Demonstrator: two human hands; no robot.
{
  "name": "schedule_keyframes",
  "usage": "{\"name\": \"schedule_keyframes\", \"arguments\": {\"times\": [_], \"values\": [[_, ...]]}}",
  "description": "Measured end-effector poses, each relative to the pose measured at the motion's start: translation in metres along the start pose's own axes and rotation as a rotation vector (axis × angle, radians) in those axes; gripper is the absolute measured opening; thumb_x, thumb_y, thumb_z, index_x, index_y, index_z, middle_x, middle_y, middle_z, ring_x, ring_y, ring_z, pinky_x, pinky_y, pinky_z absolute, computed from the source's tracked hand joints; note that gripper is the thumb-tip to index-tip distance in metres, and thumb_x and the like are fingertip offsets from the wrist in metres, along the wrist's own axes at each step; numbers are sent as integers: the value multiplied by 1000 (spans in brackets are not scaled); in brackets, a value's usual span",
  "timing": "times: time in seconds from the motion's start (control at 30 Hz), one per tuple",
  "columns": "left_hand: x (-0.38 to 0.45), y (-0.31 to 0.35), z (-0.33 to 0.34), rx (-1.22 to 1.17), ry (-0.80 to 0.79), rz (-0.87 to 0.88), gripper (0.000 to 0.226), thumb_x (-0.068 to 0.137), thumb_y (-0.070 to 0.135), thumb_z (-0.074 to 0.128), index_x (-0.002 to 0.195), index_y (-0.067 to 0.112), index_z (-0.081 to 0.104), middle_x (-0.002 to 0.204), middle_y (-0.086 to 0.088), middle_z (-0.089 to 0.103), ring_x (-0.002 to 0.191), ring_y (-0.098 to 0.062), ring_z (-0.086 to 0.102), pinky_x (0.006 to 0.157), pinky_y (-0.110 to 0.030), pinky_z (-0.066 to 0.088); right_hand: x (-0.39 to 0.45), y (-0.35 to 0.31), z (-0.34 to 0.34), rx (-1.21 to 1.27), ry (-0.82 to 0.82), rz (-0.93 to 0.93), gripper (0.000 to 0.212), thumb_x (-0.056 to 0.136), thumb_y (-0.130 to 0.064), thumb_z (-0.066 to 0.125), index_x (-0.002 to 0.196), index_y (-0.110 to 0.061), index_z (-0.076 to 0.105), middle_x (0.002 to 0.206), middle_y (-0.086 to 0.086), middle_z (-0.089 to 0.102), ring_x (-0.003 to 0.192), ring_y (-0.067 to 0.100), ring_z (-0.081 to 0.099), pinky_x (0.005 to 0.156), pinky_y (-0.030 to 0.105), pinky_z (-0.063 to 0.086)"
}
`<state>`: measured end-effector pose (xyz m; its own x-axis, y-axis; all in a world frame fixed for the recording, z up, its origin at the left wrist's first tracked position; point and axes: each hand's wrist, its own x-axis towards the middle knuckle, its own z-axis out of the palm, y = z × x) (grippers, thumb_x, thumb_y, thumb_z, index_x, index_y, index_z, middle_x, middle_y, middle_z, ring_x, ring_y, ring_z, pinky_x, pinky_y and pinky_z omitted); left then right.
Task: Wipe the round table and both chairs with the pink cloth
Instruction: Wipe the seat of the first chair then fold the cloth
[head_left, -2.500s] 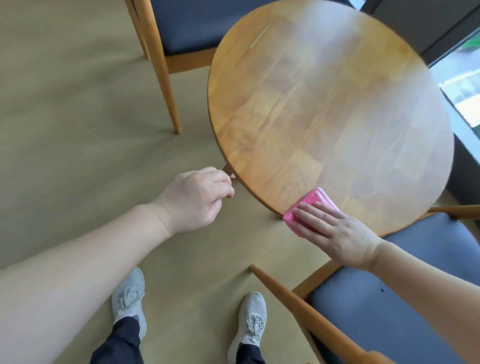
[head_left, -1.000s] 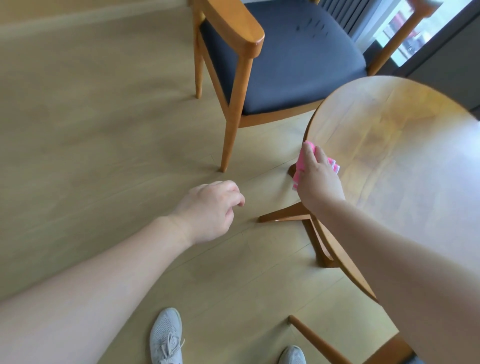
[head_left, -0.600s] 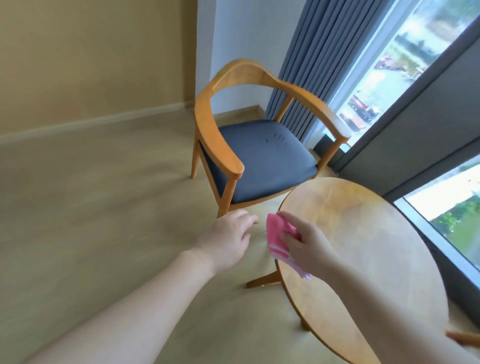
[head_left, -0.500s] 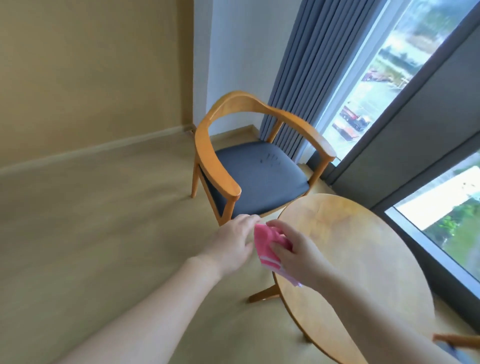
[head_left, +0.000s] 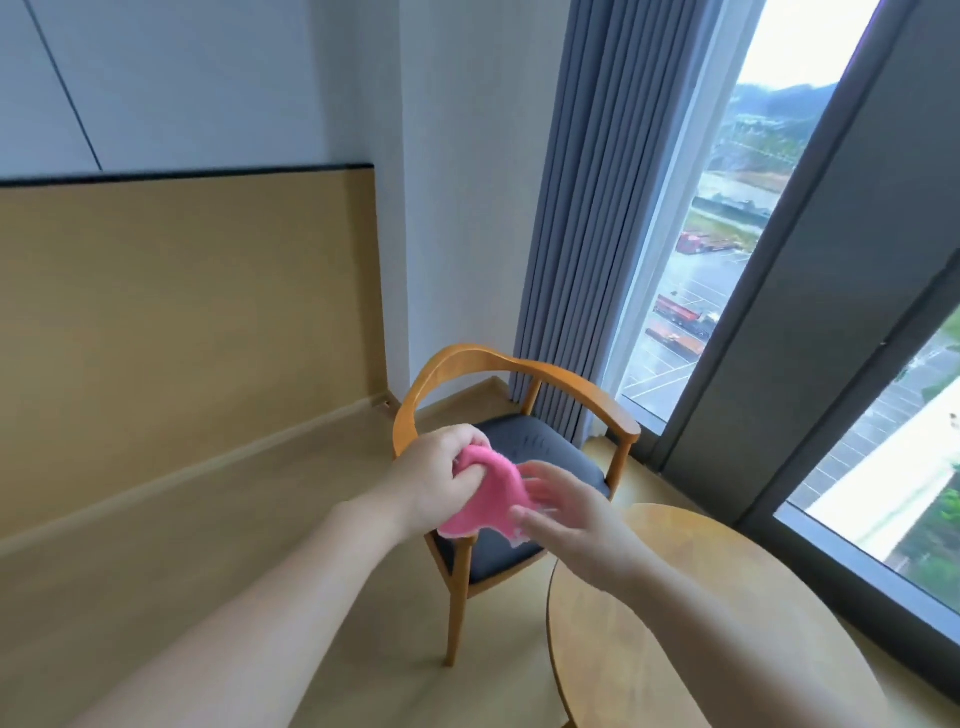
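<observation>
The pink cloth (head_left: 491, 493) hangs in the air between my two hands, in front of the wooden chair (head_left: 524, 374) with its dark blue seat (head_left: 540, 449). My left hand (head_left: 436, 478) grips the cloth's upper left part with curled fingers. My right hand (head_left: 566, 506) touches the cloth's lower right edge with its fingers spread and mostly straight. The round wooden table (head_left: 691, 613) lies at the lower right, under my right forearm. The second chair is out of view.
A grey-blue curtain (head_left: 587, 208) hangs behind the chair beside tall windows (head_left: 727, 234). A tan wall panel (head_left: 182, 312) runs along the left. Light wooden floor (head_left: 234, 519) stretches to the left of the chair.
My right hand lifted the cloth off the table edge and my left hand took hold of it. The view rose from the floor and table toward the far chair and window.
</observation>
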<state>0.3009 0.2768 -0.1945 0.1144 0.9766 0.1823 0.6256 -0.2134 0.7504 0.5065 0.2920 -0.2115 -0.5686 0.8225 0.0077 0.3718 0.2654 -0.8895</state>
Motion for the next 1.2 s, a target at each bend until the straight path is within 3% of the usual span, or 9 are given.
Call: {"name": "schedule_keyframes", "arguments": {"times": [0.07, 0.2, 0.37, 0.6, 0.77, 0.87, 0.97, 1.07, 1.2], "values": [[18, 1, 0, 18, 1, -28, 11, 94, 30, 53, 93, 40, 57, 92, 21, 59, 86, 0, 57, 61, -10, 41, 20, 12, -7, -162, 58, -14, 33, 84, -34, 70, 114, -36, 57, 101, -16, 64, 98, -2, 60, 82, 18, 51], [51, 4, 2, 36, 40, -90, 13, 94, 26, 53, 96, 38, 57, 97, 14, 60, 88, -7, 56, 67, -21, 43, 60, 26, -34, -333, 171, -68, 19, 92, -13, 58, 96, -31, 61, 83, -17, 59, 79, -5, 55, 63, 7, 44], [94, -2, -11, 51, 179, -150, 20, 92, 21, 55, 101, 39, 51, 93, 15, 59, 81, -6, 59, 64, -21, 44, 124, 17, -81, -295, 137, -138, 22, 92, -13, 56, 106, -29, 62, 87, -23, 57, 82, -5, 55, 59, 11, 42], [144, -35, -21, 152, 326, -227, 22, 89, 21, 59, 108, 30, 52, 92, 21, 55, 75, -12, 60, 71, -34, 54, 190, 22, -98, -250, 198, -143, 19, 93, -18, 56, 102, -33, 61, 86, -24, 58, 79, -7, 53, 59, 9, 38], [178, -99, -31, 248, 347, -317, 21, 91, 21, 52, 111, 25, 55, 91, 16, 57, 74, -11, 60, 68, -35, 56, 241, 64, -95, -344, 219, 7, 16, 92, -19, 55, 104, -23, 63, 89, -11, 62, 81, 6, 58, 58, 18, 46], [201, -159, -34, 299, 331, -401, 14, 92, 23, 51, 103, 30, 53, 86, 18, 56, 71, -6, 57, 60, -29, 52, 274, 98, -89, -416, 219, 157, 16, 91, -20, 57, 106, -25, 61, 92, -8, 61, 83, 10, 59, 56, 19, 48], [225, -223, -29, 312, 264, -433, 7, 93, 24, 48, 92, 31, 50, 85, 15, 55, 73, -8, 56, 56, -24, 44, 305, 130, -76, -505, 223, 309, 13, 89, -19, 54, 96, -27, 60, 85, -8, 60, 79, 13, 58, 55, 23, 47], [252, -282, -22, 312, 209, -436, 22, 95, 20, 42, 76, 23, 52, 81, 7, 57, 75, -18, 55, 64, -34, 49, 330, 163, -55, -536, 222, 465, 15, 86, -14, 48, 84, -24, 60, 75, -9, 58, 69, 12, 57, 52, 27, 47], [280, -348, -2, 396, 132, -465, 35, 99, 27, 35, 65, 22, 43, 74, 3, 51, 76, -25, 54, 62, -36, 44, 355, 208, -22, -512, 207, 628, 13, 87, -15, 52, 88, -28, 54, 77, -14, 55, 70, 4, 55, 47, 16, 40]]}}
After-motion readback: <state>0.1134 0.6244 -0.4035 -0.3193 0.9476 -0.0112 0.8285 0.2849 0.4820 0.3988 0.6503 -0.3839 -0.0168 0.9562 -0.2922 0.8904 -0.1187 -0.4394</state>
